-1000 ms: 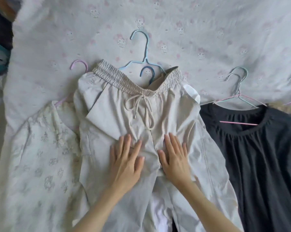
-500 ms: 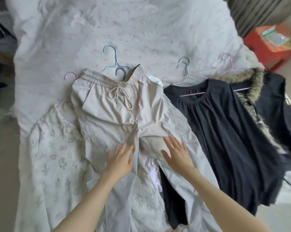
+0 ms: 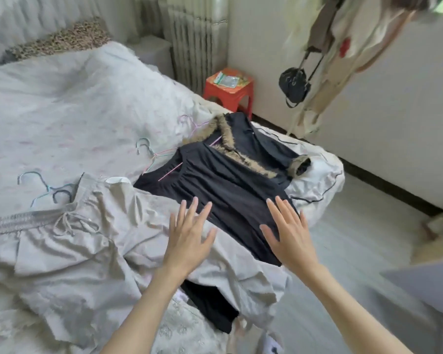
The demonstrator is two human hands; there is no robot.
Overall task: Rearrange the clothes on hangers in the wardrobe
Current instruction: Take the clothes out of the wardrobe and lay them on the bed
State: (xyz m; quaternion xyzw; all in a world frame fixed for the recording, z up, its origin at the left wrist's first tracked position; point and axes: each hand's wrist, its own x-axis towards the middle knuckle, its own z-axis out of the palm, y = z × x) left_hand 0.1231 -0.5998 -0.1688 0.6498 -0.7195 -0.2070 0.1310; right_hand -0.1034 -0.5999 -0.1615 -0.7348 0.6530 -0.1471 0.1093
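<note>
Two hands have left the beige drawstring trousers (image 3: 70,241) and now sit further right: half a second ago both palms lay on the trouser legs, and the view has swung toward the foot of the bed (image 3: 62,103). The left hand (image 3: 188,237) hovers over the seam where the trousers overlap the black gathered top (image 3: 230,190); the right hand (image 3: 289,236) hangs above that top's right edge. On both, the fingers are straight and spread apart, holding nothing; whether they touch the cloth I cannot tell.

I judge the trousers are finished with and the black top is next to be smoothed or lifted.

The top lies flat on the bed, on a pink wire hanger (image 3: 170,172) whose bar shows in the neckline, its left side tucked under the trousers, its hem trailing off the bed edge. Just beyond it lies a dark fur-trimmed garment (image 3: 243,141), partly overlapping. The cloth looks thin and limp, likely to slip off the hanger if raised carelessly.
</note>
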